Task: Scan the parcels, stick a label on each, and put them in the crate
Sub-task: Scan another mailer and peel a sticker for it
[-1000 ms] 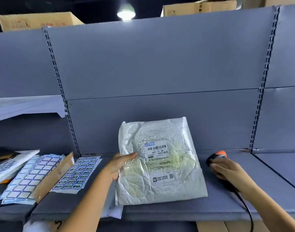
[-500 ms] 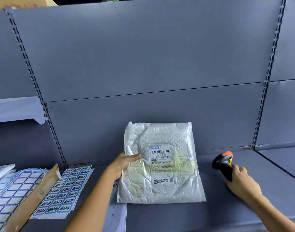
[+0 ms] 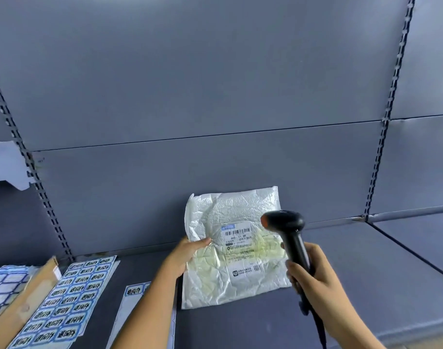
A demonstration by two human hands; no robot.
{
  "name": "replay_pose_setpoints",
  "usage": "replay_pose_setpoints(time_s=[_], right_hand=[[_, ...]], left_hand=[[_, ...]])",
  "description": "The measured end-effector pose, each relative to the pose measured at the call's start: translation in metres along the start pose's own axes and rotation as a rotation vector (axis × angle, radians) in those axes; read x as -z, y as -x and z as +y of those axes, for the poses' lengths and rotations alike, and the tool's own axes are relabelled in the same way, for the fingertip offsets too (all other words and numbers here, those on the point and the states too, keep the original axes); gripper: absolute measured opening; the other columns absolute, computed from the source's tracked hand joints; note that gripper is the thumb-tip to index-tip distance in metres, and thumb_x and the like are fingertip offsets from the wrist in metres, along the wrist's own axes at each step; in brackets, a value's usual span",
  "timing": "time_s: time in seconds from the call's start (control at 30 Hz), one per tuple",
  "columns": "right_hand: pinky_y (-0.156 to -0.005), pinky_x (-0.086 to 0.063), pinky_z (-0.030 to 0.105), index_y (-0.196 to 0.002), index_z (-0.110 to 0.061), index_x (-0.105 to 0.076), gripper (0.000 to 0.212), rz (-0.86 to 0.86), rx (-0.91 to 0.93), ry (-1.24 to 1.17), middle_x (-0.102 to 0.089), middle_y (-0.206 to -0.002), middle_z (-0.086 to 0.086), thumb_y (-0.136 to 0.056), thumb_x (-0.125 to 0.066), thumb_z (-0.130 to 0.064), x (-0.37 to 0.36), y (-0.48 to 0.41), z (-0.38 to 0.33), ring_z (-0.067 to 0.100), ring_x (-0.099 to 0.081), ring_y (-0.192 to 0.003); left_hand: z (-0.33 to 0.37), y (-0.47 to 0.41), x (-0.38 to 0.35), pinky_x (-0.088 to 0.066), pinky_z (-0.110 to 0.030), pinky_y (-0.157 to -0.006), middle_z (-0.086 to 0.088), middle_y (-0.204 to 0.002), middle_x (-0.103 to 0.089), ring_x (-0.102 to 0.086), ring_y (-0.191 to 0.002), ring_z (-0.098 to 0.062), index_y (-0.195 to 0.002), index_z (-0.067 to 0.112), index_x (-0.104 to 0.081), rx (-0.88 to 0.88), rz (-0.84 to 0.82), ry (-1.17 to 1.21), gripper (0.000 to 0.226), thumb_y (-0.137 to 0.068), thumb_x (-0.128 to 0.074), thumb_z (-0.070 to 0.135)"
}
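On the grey shelf (image 3: 366, 260) in front of me, the crumpled white parcel (image 3: 215, 280) stands propped against the back panel, its lower edge on the shelf. My left hand (image 3: 187, 253) pinches its left edge, thumb on the front, the other fingers hidden behind.

A second ago my right hand (image 3: 313, 273) was only closing on the scanner (image 3: 283, 220) where it lay on the shelf to the right. Now its fingers are clamped round the handle, and the scanner is raised in front of the parcel's upper right, nose toward the shipping label (image 3: 238, 238). I judge the scan is in hand. Sticking and crating remain, and no crate is in view.

On the label I read a barcode and "661- C1 69"; the smaller print and QR code are too fine. The sticker sheets (image 3: 72, 298) at left carry blue-framed black characters I cannot make out.
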State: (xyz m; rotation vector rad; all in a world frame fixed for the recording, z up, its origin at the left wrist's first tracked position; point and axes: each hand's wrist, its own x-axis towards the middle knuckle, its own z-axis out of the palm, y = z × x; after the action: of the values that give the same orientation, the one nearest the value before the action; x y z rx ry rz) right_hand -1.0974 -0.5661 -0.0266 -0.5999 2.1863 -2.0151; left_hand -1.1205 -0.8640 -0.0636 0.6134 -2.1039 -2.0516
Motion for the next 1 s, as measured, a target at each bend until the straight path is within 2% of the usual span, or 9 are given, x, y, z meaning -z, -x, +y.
replay_pose_setpoints(time_s=[0.1, 0.27, 0.43, 0.57, 0.63, 0.73, 0.8, 0.9, 1.0], right_hand=[[-0.049, -0.037, 0.025, -0.101, -0.020, -0.053, 0.019, -0.049, -0.018, -0.043, -0.050, -0.062, 0.004, -0.091, -0.055, -0.005, -0.020, 0.013, 0.000, 0.014, -0.044, -0.052], [-0.056, -0.038, 0.028, -0.104, -0.020, -0.052, 0.018, -0.088, -0.024, -0.002, -0.049, -0.061, 0.000, -0.092, -0.054, -0.007, -0.029, 0.011, 0.005, 0.013, -0.043, -0.053], [-0.055, -0.038, 0.024, -0.105, -0.018, -0.053, 0.018, -0.133, -0.024, -0.009, -0.050, -0.057, -0.006, -0.092, -0.053, -0.006, -0.029, 0.007, 0.005, 0.012, -0.044, -0.053], [-0.053, -0.039, 0.022, -0.107, -0.026, -0.054, 0.028, -0.094, 0.024, 0.000, -0.055, -0.060, -0.010, -0.090, -0.057, -0.004, -0.022, 0.004, 0.006, 0.010, -0.048, -0.050], [-0.051, -0.039, 0.020, -0.104, -0.027, -0.054, 0.025, 0.021, 0.098, 0.111, -0.057, -0.061, -0.006, -0.089, -0.061, -0.008, -0.008, -0.004, 0.010, 0.006, -0.047, -0.049], [-0.048, -0.033, 0.024, -0.091, -0.020, -0.047, 0.016, 0.197, 0.157, 0.419, -0.051, -0.070, 0.002, -0.090, -0.059, -0.011, 0.026, -0.034, 0.028, 0.011, -0.041, -0.053], [-0.054, -0.035, 0.030, -0.088, -0.014, -0.042, 0.015, 0.244, 0.078, 0.622, -0.051, -0.084, 0.013, -0.090, -0.055, -0.008, 0.049, -0.060, 0.051, 0.023, -0.039, -0.064], [-0.066, -0.041, 0.039, -0.110, -0.003, -0.046, 0.021, 0.270, -0.107, 0.920, -0.049, -0.112, 0.026, -0.092, -0.053, -0.011, 0.072, -0.080, 0.086, 0.038, -0.053, -0.083], [-0.052, -0.041, 0.042, -0.102, 0.013, -0.052, 0.035, 0.183, -0.097, 1.196, -0.053, -0.092, 0.031, -0.078, -0.071, -0.005, 0.078, -0.083, 0.103, 0.048, -0.059, -0.069]], left_hand=[[-0.009, -0.004, 0.001, -0.037, -0.041, -0.105, -0.002, -0.099, -0.073, -0.062, -0.107, -0.024, -0.082, 0.019, -0.075, 0.019, -0.017, -0.015, 0.019, -0.072, -0.078, 0.034], [-0.016, -0.008, 0.002, -0.036, -0.048, -0.107, -0.006, -0.104, -0.072, -0.063, -0.108, -0.025, -0.100, 0.014, -0.072, 0.021, -0.052, 0.005, 0.061, -0.052, -0.085, 0.048], [-0.011, -0.005, -0.002, -0.046, -0.031, -0.088, 0.000, -0.091, -0.073, -0.066, -0.090, -0.013, -0.093, 0.014, -0.069, 0.037, -0.048, 0.033, 0.014, -0.082, -0.070, 0.023], [-0.012, -0.005, 0.000, -0.041, -0.038, -0.101, -0.006, -0.102, -0.072, -0.063, -0.103, -0.021, -0.099, 0.011, -0.070, 0.040, -0.037, 0.036, 0.034, -0.072, -0.077, 0.031], [-0.012, -0.005, 0.000, -0.041, -0.038, -0.103, -0.008, -0.105, -0.071, -0.063, -0.104, -0.023, -0.097, 0.011, -0.071, 0.059, -0.032, 0.047, 0.040, -0.066, -0.082, 0.033], [-0.010, -0.003, -0.002, -0.052, -0.029, -0.083, -0.006, -0.090, -0.074, -0.068, -0.084, -0.018, -0.096, 0.009, -0.068, 0.079, -0.041, 0.069, 0.024, -0.076, -0.074, 0.022], [-0.010, -0.002, -0.002, -0.052, -0.035, -0.086, -0.007, -0.091, -0.073, -0.068, -0.088, -0.022, -0.106, 0.005, -0.066, 0.084, -0.045, 0.083, 0.043, -0.069, -0.078, 0.024], [-0.012, -0.001, -0.002, -0.049, -0.036, -0.090, -0.010, -0.115, -0.065, -0.060, -0.106, -0.023, -0.120, 0.005, -0.059, 0.058, -0.032, 0.075, 0.080, -0.053, -0.088, 0.039], [-0.007, 0.010, -0.008, -0.042, -0.021, -0.071, -0.005, -0.109, -0.063, -0.056, -0.098, -0.014, -0.117, 0.005, -0.059, 0.073, -0.025, 0.062, 0.059, -0.070, -0.079, 0.033]])
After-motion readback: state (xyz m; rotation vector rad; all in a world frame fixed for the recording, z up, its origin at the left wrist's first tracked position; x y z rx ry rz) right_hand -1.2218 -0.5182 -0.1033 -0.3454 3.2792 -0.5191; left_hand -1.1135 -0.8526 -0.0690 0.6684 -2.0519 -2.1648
